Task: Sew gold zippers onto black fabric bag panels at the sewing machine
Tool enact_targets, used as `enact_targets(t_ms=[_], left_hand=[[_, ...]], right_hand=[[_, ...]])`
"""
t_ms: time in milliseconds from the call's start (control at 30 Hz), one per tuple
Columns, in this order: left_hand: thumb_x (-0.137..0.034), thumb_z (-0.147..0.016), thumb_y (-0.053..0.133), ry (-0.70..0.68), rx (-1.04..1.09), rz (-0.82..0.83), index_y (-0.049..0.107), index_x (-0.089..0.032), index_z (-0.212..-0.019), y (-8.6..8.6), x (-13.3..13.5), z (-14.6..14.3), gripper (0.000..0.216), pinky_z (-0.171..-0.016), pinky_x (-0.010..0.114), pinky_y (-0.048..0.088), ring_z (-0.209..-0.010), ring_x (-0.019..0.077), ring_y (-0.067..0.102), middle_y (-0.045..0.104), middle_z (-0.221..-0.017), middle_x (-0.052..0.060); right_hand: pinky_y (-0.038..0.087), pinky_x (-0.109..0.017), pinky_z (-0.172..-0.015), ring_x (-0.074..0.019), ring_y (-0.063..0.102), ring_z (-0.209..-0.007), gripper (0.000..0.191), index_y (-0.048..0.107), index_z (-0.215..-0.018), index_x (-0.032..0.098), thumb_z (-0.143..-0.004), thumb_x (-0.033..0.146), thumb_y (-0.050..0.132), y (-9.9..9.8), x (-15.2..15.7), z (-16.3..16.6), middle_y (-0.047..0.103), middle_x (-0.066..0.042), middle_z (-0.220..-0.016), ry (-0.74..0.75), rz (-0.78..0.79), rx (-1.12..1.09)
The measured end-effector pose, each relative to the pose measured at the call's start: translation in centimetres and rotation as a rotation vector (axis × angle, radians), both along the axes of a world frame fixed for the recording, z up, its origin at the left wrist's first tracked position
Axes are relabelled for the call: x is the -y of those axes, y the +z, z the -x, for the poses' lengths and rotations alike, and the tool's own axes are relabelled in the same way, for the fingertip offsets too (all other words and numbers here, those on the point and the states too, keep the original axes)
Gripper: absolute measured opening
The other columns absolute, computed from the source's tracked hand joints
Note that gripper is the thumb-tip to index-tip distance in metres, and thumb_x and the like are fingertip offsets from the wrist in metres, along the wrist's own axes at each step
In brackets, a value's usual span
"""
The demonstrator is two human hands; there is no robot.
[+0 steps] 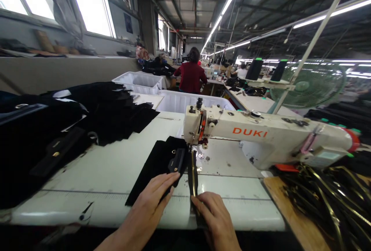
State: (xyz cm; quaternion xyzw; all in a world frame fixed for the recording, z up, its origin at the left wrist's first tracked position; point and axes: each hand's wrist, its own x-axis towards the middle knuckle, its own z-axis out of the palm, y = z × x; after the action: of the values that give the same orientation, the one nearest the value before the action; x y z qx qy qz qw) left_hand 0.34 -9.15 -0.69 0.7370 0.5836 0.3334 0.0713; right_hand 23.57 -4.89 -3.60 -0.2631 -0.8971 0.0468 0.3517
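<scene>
The sewing table (116, 166) carries the work at a flat, even height under both hands. Directly beyond the hands stands the DUKI sewing machine (261, 137), its head over the seam line. Left of the left hand lies a stack of cut black fabric pieces (110, 112), within reach. The black fabric panel (158, 168) lies flat; the left hand (152, 204), open with fingers extended, presses it down to prevent shifting. The right hand (216, 216), fingers closed in a pinch, holds the zipper tape (193, 173) taut, aligned toward the needle.
</scene>
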Motion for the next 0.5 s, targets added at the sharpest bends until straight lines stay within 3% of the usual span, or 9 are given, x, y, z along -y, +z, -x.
enact_targets(t_ms=[100, 233, 333, 500], left_hand=[[-0.013, -0.094, 0.044, -0.106, -0.134, -0.034, 0.048, -0.030, -0.139, 0.2, 0.0, 0.0, 0.048, -0.111, 0.041, 0.038, -0.135, 0.0197, 0.042, 0.050, -0.144, 0.000], [0.005, -0.076, 0.038, -0.298, -0.333, -0.080, 0.036, -0.020, -0.146, -1.2, 0.3, -0.6, 0.075, -0.115, 0.046, 0.031, -0.140, 0.0204, 0.033, 0.042, -0.150, 0.006], [0.009, -0.072, 0.033, -0.292, -0.399, -0.104, 0.030, -0.017, -0.149, -2.5, 0.6, -1.1, 0.081, -0.114, 0.045, 0.033, -0.140, 0.0201, 0.032, 0.041, -0.151, 0.008], [0.008, -0.080, 0.032, -0.270, -0.489, -0.152, 0.035, -0.013, -0.146, -3.6, 0.7, -1.4, 0.069, -0.114, 0.040, 0.034, -0.140, 0.0208, 0.032, 0.040, -0.151, 0.010]], right_hand=[[0.052, -0.034, -0.073, -0.0220, 0.059, -0.087, 0.035, 0.057, -0.122, 0.019, -0.093, 0.010, 0.039, 0.2, 0.6, 0.5, 0.063, -0.009, -0.096, -0.010, 0.019, -0.021], [0.049, -0.035, -0.073, -0.0215, 0.058, -0.081, 0.031, 0.058, -0.119, 0.016, -0.099, 0.013, 0.035, -0.1, 1.7, 1.3, 0.064, -0.008, -0.089, -0.047, -0.040, -0.027], [0.046, -0.035, -0.072, -0.0211, 0.056, -0.078, 0.029, 0.059, -0.115, 0.014, -0.101, 0.014, 0.034, -0.4, 2.3, 1.6, 0.064, -0.008, -0.085, -0.070, -0.040, -0.024], [0.044, -0.034, -0.070, -0.0200, 0.055, -0.076, 0.027, 0.060, -0.111, 0.012, -0.101, 0.013, 0.035, -0.1, 2.6, 1.6, 0.063, -0.007, -0.083, -0.073, -0.041, -0.027]])
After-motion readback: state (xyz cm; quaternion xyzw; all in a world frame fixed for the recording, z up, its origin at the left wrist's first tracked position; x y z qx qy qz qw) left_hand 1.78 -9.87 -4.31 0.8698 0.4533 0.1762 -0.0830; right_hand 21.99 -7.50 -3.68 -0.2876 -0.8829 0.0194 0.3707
